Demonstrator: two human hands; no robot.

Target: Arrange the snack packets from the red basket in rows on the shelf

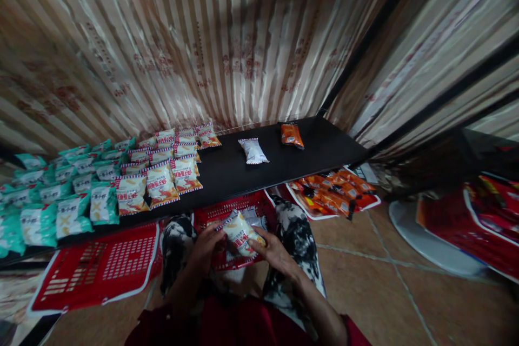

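Between my two hands is a cream-coloured snack bag [239, 233] with red lettering and a striped edge. My left hand [210, 246] pinches its left edge, and my right hand [272, 248] grips its right side. Just beneath it, a red basket [263, 203] between my knees holds some more bags, partly hidden. On the black shelf [223, 173] ahead, similar cream snack bags [160, 181] stand in rows. A white snack bag [253, 151] lies alone at the shelf's middle, with an orange snack bag [291, 135] farther right.
Teal-and-white snack bags [73, 213] fill the shelf's left end. A red basket [101, 265] sits below them. Orange packets lie in another basket [312, 215] at right. A red crate [446, 232] stands far right. Striped sheeting [243, 38] hangs behind, beside a dark metal post [365, 38].
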